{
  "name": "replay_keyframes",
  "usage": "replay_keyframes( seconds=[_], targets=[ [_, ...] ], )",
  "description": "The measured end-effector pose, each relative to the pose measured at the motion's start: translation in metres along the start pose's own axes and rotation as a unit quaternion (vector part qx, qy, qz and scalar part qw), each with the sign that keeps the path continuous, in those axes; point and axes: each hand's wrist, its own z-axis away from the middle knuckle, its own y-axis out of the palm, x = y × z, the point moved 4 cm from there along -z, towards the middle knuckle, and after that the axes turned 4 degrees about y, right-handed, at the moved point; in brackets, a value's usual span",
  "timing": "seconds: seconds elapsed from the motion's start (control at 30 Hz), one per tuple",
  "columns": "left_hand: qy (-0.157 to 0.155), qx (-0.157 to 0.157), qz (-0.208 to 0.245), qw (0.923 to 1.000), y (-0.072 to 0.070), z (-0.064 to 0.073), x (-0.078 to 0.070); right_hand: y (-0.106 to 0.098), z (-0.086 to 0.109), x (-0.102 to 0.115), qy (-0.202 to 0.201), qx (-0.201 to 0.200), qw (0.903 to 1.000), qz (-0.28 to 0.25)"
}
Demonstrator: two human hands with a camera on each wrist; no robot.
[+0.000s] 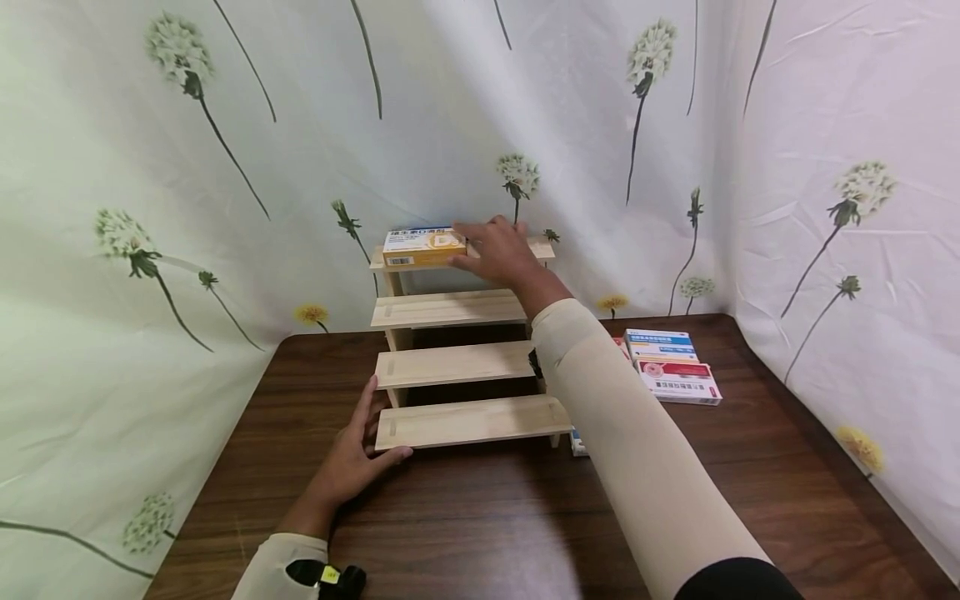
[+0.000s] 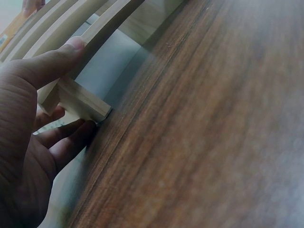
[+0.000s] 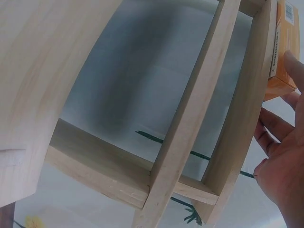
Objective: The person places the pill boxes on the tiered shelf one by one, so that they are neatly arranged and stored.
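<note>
A stepped wooden rack (image 1: 457, 364) stands on the table with its boards rising toward the back. On its top board, at the left, lies a white and orange medicine box (image 1: 424, 247) marked with a large D. My right hand (image 1: 501, 250) pinches the box's right end, thumb at the front and fingers toward the back; the right wrist view shows the box's orange side (image 3: 283, 45). At the lowest board's left end, my left hand (image 1: 352, 458) grips the rack. Its thumb lies on the board's front edge, and its other fingers are around the side leg (image 2: 85, 102).
Right of the rack, a blue and white box (image 1: 662, 344) lies behind a red and white box (image 1: 678, 382). My right arm partly hides another red box and a blue one beside the rack's foot. Behind the brown table (image 1: 465, 533) hangs a dandelion-print cloth (image 1: 450, 150).
</note>
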Motion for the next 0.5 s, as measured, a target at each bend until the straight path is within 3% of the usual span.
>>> replay_keyframes(
  seconds=[0.5],
  targets=[
    [-0.004, -0.001, -0.014, 0.9999, -0.001, -0.001, 0.005, -0.006, 0.011, -0.004, -0.013, -0.025, 0.9995, -0.015]
  ],
)
